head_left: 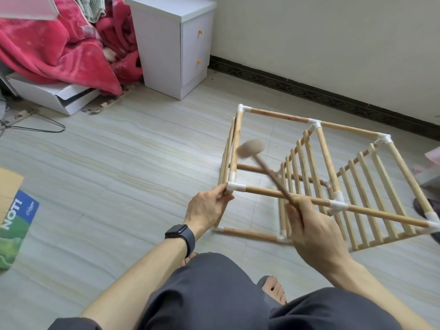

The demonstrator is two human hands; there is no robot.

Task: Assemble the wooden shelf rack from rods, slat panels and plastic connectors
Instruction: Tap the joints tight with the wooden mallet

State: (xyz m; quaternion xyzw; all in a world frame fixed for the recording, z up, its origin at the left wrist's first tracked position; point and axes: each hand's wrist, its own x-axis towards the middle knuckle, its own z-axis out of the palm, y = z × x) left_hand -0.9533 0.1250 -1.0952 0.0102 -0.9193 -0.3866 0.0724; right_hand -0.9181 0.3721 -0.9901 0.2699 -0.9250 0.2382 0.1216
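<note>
Rack position: the shelf rack lies on its side on the floor, in front of you and to your right, close to the wall.
Rack appearance: pale wooden rods join at white plastic connectors. Three slat panels stand on edge inside the frame (the frame looks close to complete, though you cannot tell whether every joint is seated).
Left hand: your left hand pinches the frame's near end, fingertips touching the corner connector.
Right hand: your right hand is curled round the handle of a mallet, whose blurred head hangs above the rack's left end.
Risk, fingers: the likely target sits just beside your left fingertips, so a slightly misplaced blow would probably land on them.
Risk, connector: a glancing hit could crack the plastic or drive the rod in crooked.
Risk, frame: the floor looks smooth, so a hard strike may make the rack skid or shake other joints loose if your left hand's hold is too light.
</note>
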